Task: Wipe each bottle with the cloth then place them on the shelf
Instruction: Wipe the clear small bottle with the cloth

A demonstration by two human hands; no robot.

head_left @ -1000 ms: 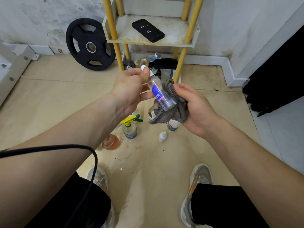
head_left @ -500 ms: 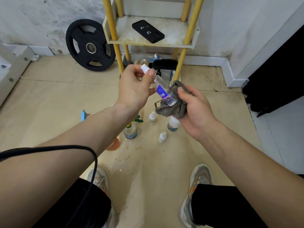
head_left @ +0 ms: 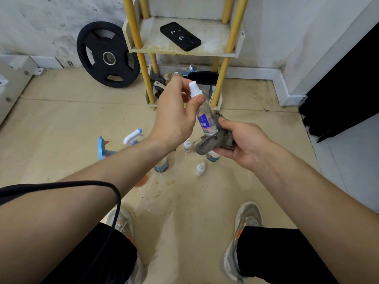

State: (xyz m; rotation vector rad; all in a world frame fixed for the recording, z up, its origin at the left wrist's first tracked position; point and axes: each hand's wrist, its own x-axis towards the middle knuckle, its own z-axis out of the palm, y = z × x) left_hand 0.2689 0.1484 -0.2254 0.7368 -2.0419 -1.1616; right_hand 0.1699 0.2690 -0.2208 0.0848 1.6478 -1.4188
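Beige floor [head_left: 61, 124], stained and wet-looking in front of my feet. Yellow-posted shelf unit with off-white trays [head_left: 235, 52] stands against the wall straight ahead; a black phone [head_left: 180, 36] lies flat on the tray in view. Black round weight plate [head_left: 106, 55] leans on the wall just left of the shelf.

My left hand [head_left: 174, 117] is closed around the upper part of a small clear plastic spray bottle with white nozzle and blue-purple label [head_left: 204, 113], thumb pressed on its shoulder. Bottle is tilted, nozzle up, base down toward my right.

My right hand [head_left: 244, 144] grips a crumpled grey cloth [head_left: 213, 140], bunched around the bottle's base and touching it. Bottle is in the air in front of the shelf's lower tier, not on it.

On the floor below my hands: white trigger spray head [head_left: 132, 136], blue trigger sprayer [head_left: 102, 147] left of it, a clear bottle with dark label [head_left: 162, 165] partly behind my left forearm, two small white dropper bottles [head_left: 200, 169] [head_left: 187, 145], one white bottle [head_left: 213, 156] partly under the cloth.

Black cable [head_left: 98, 184] loops over my left forearm.
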